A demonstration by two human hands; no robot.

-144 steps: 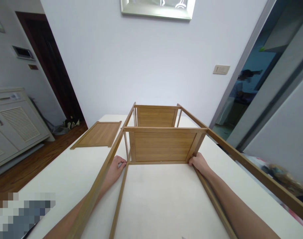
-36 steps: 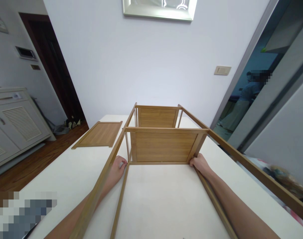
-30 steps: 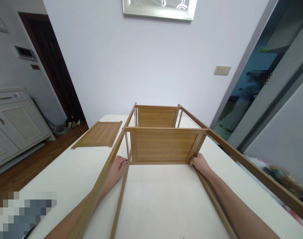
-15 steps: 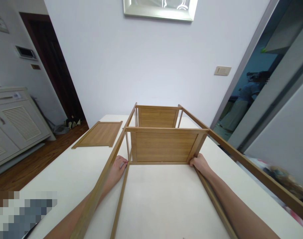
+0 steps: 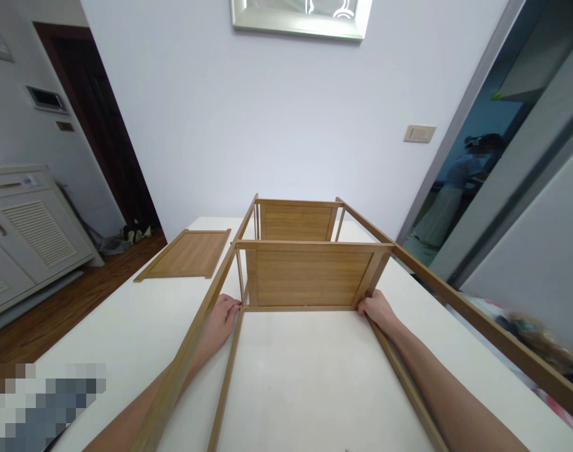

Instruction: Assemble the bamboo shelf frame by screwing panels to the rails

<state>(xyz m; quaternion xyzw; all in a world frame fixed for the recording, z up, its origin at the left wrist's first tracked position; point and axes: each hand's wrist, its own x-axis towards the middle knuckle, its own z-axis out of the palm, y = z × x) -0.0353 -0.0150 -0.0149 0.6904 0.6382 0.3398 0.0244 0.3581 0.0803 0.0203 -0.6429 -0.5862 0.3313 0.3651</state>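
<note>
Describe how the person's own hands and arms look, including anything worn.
The left hand and right hand are bare, without gloves. Both forearms show no sleeve, watch or bracelet. No ring or marking is visible, though parts are hidden.

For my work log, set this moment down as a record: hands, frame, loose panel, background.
Left hand: fingertips at the lower left corner of the near panel; whether they grip anything is unclear
Right hand: closed around the lower right corner of the wooden frame
Frame: on the white table, near and far panel upright within
Loose panel: flat on the table, left of the frame
Background: wall switch; person through the doorway
</note>
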